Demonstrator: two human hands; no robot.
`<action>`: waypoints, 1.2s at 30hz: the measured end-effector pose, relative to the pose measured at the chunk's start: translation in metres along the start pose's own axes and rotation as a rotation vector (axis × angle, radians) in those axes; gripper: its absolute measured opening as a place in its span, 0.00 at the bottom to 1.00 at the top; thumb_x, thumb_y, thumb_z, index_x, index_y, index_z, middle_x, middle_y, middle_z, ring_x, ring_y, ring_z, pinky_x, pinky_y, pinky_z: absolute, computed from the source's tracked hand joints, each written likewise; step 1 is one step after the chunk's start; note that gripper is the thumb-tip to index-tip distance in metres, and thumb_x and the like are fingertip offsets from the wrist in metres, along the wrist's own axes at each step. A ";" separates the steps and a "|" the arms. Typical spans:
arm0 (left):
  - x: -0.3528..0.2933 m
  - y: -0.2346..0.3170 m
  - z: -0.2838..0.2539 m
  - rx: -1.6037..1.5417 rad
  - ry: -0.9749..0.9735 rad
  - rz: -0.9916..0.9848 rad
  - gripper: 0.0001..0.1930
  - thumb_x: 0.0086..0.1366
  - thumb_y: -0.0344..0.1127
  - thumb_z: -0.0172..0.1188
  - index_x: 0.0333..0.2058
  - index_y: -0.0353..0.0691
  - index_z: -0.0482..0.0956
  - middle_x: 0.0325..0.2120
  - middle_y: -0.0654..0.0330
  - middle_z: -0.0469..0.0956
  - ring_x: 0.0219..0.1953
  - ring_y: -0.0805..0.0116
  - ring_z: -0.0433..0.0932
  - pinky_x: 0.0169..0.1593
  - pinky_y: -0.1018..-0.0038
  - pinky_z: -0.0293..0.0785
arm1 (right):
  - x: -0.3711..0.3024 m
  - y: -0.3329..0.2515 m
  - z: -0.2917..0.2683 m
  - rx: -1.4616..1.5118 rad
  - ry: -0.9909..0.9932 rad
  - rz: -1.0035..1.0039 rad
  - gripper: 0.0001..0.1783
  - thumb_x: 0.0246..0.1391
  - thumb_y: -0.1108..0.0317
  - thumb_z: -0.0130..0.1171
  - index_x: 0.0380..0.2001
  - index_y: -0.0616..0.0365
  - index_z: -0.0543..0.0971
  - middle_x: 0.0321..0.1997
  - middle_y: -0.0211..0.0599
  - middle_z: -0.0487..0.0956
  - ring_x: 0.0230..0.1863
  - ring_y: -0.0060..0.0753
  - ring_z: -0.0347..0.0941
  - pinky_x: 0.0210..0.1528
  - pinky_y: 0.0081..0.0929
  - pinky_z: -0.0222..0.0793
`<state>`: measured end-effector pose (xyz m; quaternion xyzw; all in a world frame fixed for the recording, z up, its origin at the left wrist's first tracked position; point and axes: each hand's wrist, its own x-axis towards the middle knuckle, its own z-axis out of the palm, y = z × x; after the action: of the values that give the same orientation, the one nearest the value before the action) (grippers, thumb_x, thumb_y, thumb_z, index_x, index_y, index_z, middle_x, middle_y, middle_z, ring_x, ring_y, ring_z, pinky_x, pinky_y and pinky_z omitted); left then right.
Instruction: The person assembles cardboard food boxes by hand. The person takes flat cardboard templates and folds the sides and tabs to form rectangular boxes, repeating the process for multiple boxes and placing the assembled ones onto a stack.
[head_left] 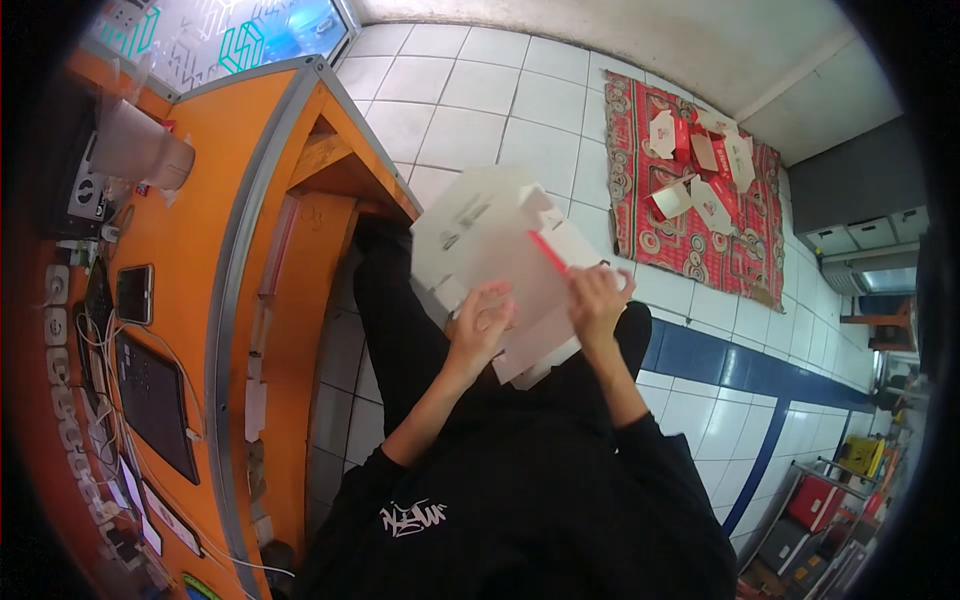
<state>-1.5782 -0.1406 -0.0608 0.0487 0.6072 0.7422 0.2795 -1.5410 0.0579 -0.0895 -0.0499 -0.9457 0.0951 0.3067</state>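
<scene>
A partly folded cardboard takeaway box (490, 255) rests on my lap, its pale inner side up and its broad lid panel spread away from me. Along its right side a raised flap shows a narrow red outer face. My right hand (597, 300) is closed on that right side wall, fingers bent over its edge. At the near left part of the box, my left hand (482, 318) is held with fingers apart and slightly curled, over the cardboard. Whether its fingertips touch the panel is hard to make out.
Several folded red and white boxes (705, 165) lie on a red patterned mat (650, 225) at the far right. An orange desk (235, 160) stands close on my left, bearing a phone (135, 295), a dark laptop-like device (158, 400) and cables. Grey drawers (870, 235) stand far right.
</scene>
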 end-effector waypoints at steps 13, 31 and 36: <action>-0.024 0.083 -0.015 -0.246 0.190 0.115 0.17 0.63 0.29 0.58 0.49 0.33 0.69 0.43 0.59 0.75 0.44 0.73 0.75 0.49 0.75 0.72 | 0.015 -0.090 -0.096 0.828 -0.286 -0.266 0.28 0.47 0.74 0.59 0.55 0.55 0.71 0.63 0.51 0.64 0.65 0.58 0.57 0.61 0.49 0.60; -0.061 0.071 0.012 -0.364 0.209 0.158 0.17 0.73 0.42 0.39 0.52 0.38 0.65 0.40 0.59 0.74 0.39 0.73 0.78 0.38 0.75 0.81 | 0.021 -0.099 -0.109 0.683 -0.190 -0.347 0.29 0.36 0.71 0.69 0.49 0.53 0.77 0.61 0.51 0.64 0.57 0.61 0.63 0.54 0.47 0.68; -0.069 0.066 0.020 -0.395 0.119 0.084 0.17 0.73 0.43 0.38 0.52 0.38 0.64 0.45 0.57 0.71 0.44 0.70 0.76 0.41 0.72 0.81 | 0.017 -0.107 -0.094 0.584 -0.047 -0.217 0.32 0.34 0.72 0.69 0.49 0.53 0.77 0.60 0.52 0.65 0.54 0.57 0.65 0.51 0.44 0.68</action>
<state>-1.5352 -0.1627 0.0245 -0.0257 0.4630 0.8593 0.2159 -1.5033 -0.0303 0.0176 0.1435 -0.8851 0.3307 0.2945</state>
